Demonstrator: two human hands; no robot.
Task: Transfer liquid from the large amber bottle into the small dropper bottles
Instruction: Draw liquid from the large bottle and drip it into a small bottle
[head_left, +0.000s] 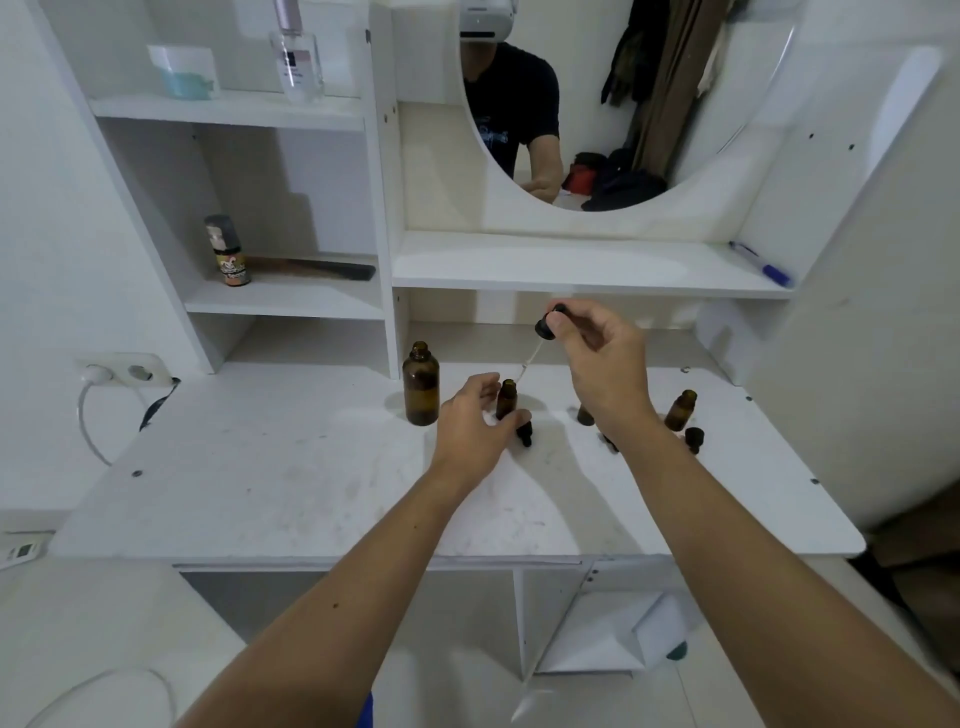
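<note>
Reaching in, left hand (470, 423) curled round small dropper bottle (506, 399) upright on surface (291, 467), fingers gripping | right hand (602, 358) raised, fingers pinching dropper (545, 327), glass tip angled just above bottle's mouth | large amber bottle (421, 383) uncapped, just left.

The right hand (597, 358) pinches a dropper (545, 332), its glass tip slanting down toward the small bottle (506, 399) that the left hand (475, 421) steadies. The large bottle (421, 384) stands left of that grip.
</note>
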